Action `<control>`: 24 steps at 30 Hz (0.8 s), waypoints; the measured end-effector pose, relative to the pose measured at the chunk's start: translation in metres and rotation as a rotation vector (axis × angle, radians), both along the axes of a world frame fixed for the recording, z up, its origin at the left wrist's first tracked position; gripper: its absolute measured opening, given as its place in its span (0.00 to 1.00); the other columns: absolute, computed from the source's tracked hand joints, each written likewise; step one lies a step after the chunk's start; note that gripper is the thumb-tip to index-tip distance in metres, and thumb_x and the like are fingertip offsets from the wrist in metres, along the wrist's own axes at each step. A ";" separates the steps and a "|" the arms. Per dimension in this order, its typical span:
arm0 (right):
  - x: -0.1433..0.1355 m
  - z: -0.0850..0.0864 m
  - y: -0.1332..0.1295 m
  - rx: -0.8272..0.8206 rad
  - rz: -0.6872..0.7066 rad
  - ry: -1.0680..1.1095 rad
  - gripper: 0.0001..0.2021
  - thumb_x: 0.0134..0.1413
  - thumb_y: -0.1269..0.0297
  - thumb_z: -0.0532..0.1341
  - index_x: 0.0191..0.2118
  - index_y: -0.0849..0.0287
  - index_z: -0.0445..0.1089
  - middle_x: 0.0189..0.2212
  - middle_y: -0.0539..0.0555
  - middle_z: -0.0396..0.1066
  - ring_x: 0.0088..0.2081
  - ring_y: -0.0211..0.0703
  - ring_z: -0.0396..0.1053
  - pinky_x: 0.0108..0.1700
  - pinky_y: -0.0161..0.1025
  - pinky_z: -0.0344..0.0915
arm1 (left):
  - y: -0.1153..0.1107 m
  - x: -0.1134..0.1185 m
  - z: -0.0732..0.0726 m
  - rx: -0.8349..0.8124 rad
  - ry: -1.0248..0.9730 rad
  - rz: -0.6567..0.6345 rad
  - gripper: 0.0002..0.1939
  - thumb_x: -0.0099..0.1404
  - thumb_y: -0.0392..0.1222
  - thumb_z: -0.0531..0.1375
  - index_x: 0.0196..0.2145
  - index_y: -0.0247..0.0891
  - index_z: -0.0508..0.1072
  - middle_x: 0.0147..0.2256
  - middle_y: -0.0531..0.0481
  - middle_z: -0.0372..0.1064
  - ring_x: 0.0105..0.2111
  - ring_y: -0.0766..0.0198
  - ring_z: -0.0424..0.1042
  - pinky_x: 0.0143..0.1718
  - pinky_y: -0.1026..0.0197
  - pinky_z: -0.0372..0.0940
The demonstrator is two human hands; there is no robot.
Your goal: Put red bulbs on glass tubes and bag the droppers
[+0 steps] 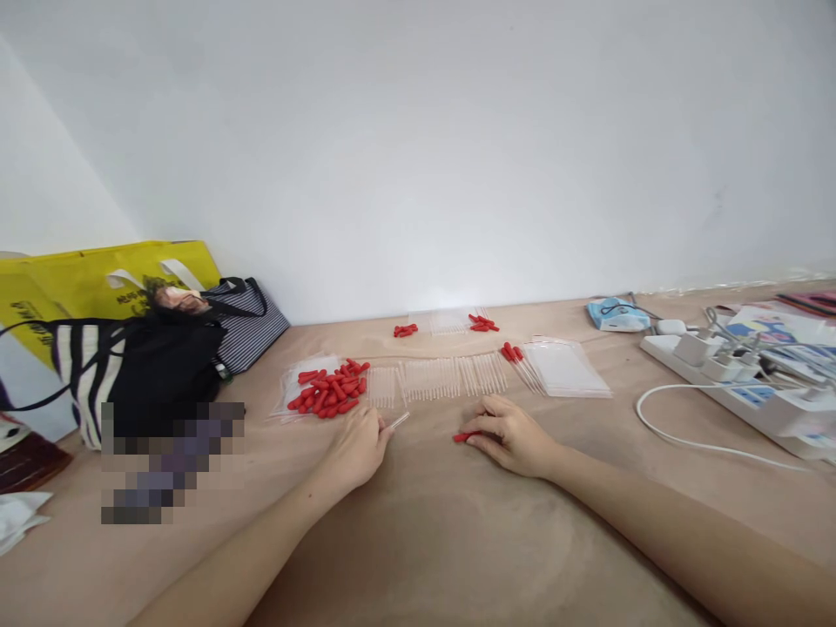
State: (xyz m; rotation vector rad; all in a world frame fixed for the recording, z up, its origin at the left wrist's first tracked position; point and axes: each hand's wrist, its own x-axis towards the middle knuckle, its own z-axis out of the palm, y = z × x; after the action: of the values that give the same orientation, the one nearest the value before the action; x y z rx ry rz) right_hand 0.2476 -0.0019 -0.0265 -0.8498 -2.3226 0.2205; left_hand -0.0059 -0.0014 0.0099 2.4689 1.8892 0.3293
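Note:
My left hand (359, 442) is closed on a clear thin tube (400, 420), whose end sticks out to the right of the fingers. Between the fingertips of my right hand (513, 435) is a red rubber bulb (465, 436), pointing left. Bulb and tube are apart. Just beyond my left hand, a heap of red bulbs (330, 389) lies on clear plastic bags (284, 396). Rows of clear tubes (431, 379) lie side by side beyond both hands. To their right, several tubes with red bulbs fitted (515, 355) rest against a stack of clear bags (568, 367).
Two small groups of red bulbs (406, 331) and more tubes (449, 322) lie near the wall. At the left stand a black bag (150, 374), a striped bag (252, 326) and yellow bags (78, 279). A blue mask (617, 315) and a power strip (738, 392) with cables are at the right.

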 end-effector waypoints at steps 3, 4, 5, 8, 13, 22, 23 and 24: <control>-0.001 0.002 -0.001 -0.022 -0.026 -0.004 0.07 0.54 0.68 0.53 0.35 0.57 0.68 0.32 0.54 0.66 0.36 0.41 0.63 0.38 0.40 0.61 | -0.006 0.003 -0.001 0.107 0.024 -0.047 0.08 0.59 0.36 0.49 0.22 0.37 0.59 0.26 0.46 0.63 0.29 0.57 0.63 0.28 0.58 0.57; -0.001 0.002 -0.002 -0.031 -0.041 0.001 0.07 0.54 0.69 0.52 0.35 0.58 0.67 0.32 0.55 0.66 0.36 0.41 0.63 0.38 0.40 0.61 | -0.007 0.006 -0.001 0.130 0.003 -0.086 0.07 0.59 0.35 0.49 0.23 0.37 0.60 0.27 0.46 0.63 0.29 0.57 0.63 0.29 0.58 0.57; -0.001 0.001 -0.002 -0.041 -0.055 0.007 0.06 0.54 0.69 0.52 0.35 0.59 0.66 0.32 0.55 0.66 0.36 0.42 0.63 0.38 0.41 0.61 | -0.007 0.009 -0.002 0.141 -0.027 -0.142 0.07 0.60 0.35 0.49 0.24 0.37 0.60 0.27 0.46 0.64 0.29 0.58 0.63 0.29 0.58 0.57; -0.001 0.000 0.000 -0.062 -0.061 0.026 0.10 0.54 0.72 0.50 0.41 0.60 0.63 0.34 0.56 0.65 0.37 0.42 0.63 0.38 0.41 0.62 | -0.003 0.021 -0.005 0.156 -0.123 -0.367 0.07 0.62 0.36 0.47 0.30 0.36 0.63 0.29 0.49 0.67 0.30 0.61 0.65 0.34 0.57 0.57; -0.002 0.005 0.011 -0.059 -0.031 0.114 0.15 0.54 0.76 0.47 0.44 0.59 0.64 0.36 0.57 0.62 0.37 0.39 0.63 0.40 0.39 0.62 | 0.017 0.031 -0.013 0.217 -0.199 -0.613 0.14 0.64 0.32 0.44 0.42 0.38 0.65 0.37 0.47 0.71 0.36 0.63 0.68 0.42 0.56 0.55; -0.016 0.002 0.022 -0.123 -0.133 0.285 0.08 0.50 0.72 0.53 0.36 0.59 0.67 0.30 0.53 0.64 0.31 0.38 0.63 0.33 0.36 0.63 | 0.024 0.030 -0.022 0.300 -0.256 -0.541 0.11 0.65 0.35 0.47 0.38 0.38 0.67 0.36 0.50 0.72 0.35 0.64 0.69 0.49 0.53 0.52; -0.016 0.001 0.021 -0.142 -0.121 0.288 0.08 0.50 0.72 0.53 0.36 0.59 0.67 0.31 0.53 0.65 0.32 0.38 0.64 0.33 0.36 0.63 | 0.024 0.029 -0.023 0.305 -0.258 -0.533 0.10 0.65 0.35 0.47 0.37 0.38 0.67 0.35 0.50 0.72 0.35 0.64 0.69 0.49 0.52 0.51; -0.016 0.000 0.020 -0.158 -0.112 0.288 0.08 0.50 0.72 0.53 0.36 0.59 0.67 0.31 0.53 0.65 0.32 0.37 0.64 0.34 0.36 0.63 | 0.024 0.029 -0.023 0.308 -0.259 -0.527 0.10 0.65 0.35 0.47 0.37 0.38 0.67 0.35 0.51 0.72 0.34 0.64 0.69 0.49 0.52 0.51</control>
State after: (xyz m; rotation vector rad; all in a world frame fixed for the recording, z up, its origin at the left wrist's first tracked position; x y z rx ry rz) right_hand 0.2312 0.0184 -0.0265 -0.9547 -2.0035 0.4522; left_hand 0.0234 0.0228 -0.0129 2.8134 1.1057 0.9134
